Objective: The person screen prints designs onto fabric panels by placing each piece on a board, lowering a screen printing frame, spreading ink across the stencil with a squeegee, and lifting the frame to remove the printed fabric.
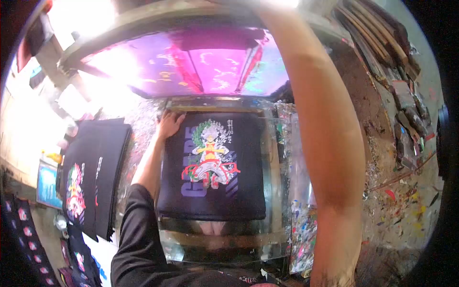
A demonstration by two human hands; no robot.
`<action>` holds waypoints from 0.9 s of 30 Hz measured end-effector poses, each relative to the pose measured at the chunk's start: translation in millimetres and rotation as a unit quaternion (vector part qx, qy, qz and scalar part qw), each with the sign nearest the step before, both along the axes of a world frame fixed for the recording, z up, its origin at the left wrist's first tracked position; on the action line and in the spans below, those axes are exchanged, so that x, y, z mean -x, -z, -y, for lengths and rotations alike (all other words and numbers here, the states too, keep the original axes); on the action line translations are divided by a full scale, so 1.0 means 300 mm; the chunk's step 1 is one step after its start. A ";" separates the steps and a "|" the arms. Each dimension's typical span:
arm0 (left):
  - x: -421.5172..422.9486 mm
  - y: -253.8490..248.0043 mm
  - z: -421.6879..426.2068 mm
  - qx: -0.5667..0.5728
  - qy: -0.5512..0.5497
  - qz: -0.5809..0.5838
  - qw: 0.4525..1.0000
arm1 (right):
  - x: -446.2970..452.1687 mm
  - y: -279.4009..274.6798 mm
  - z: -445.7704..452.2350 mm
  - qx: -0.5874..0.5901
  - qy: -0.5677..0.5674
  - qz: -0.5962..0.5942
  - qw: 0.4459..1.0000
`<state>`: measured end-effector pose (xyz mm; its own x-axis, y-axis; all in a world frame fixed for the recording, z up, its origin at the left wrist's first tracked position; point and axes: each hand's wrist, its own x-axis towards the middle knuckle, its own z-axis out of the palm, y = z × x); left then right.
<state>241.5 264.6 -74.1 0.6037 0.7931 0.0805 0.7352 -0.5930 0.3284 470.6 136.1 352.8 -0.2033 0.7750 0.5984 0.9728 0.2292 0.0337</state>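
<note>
A black fabric panel (248, 167) lies flat on the glass-topped printing board, with a printed cartoon figure (210, 153) in white, red, yellow and green over purple lettering. At the panel's upper left corner rests my left hand (169, 125), fingers spread and touching the board's edge and the cloth. Above the board a silk-screen frame (215, 103) stands tilted up, its mesh (220, 67) glowing pink and purple. My right arm crosses the right side and reaches up toward the top of the frame; the right hand lies beyond the upper edge of the view.
On the left, a stack of black printed panels (107, 167) sits beside the board. More printed pieces (28, 234) hang or lie at the lower left. Paint-spattered surfaces (303, 234) run along the right, and wooden strips (373, 33) lean at the upper right.
</note>
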 end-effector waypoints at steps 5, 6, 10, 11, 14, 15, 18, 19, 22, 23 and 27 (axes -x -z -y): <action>-0.068 0.015 0.018 -0.044 -0.072 -0.007 0.996 | 0.040 0.122 0.085 0.103 0.004 -0.132 0.986; -0.055 0.079 -0.027 -0.096 -0.066 0.081 0.990 | 0.121 0.100 0.225 0.107 -0.002 -0.129 0.986; -0.050 -0.045 0.065 -0.093 -0.190 0.176 0.961 | 0.233 0.122 0.386 0.066 0.058 -0.203 0.975; -0.033 -0.047 0.079 -0.094 -0.224 0.162 0.956 | 0.217 0.120 0.374 0.114 0.033 -0.203 0.972; 0.014 0.031 -0.028 -0.106 -0.182 0.150 0.966 | 0.224 0.093 0.374 0.179 0.077 -0.207 0.959; 0.017 0.035 -0.058 -0.109 -0.119 0.151 0.975 | 0.239 0.068 0.394 0.192 0.158 -0.212 0.945; 0.018 0.010 -0.023 -0.120 -0.130 0.182 0.967 | 0.230 0.061 0.399 0.180 0.113 -0.227 0.950; 0.030 0.032 -0.019 -0.132 -0.141 0.194 0.962 | 0.230 0.058 0.395 0.186 0.113 -0.229 0.949; 0.013 0.050 -0.170 0.043 -0.144 0.064 0.987 | 0.191 0.065 0.344 0.150 0.071 -0.170 0.971; 0.000 0.066 -0.226 0.039 -0.144 0.074 0.986 | 0.175 0.067 0.330 0.160 0.070 -0.172 0.969; -0.037 0.076 -0.105 -0.364 -0.096 0.182 0.909 | 0.181 0.007 0.326 0.199 0.231 -0.154 0.940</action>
<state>252.7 296.0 -97.0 0.2892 0.5379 0.7919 0.7693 -0.6228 0.1421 416.3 38.2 350.8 0.3461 0.9126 0.2174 0.9209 -0.2862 -0.2646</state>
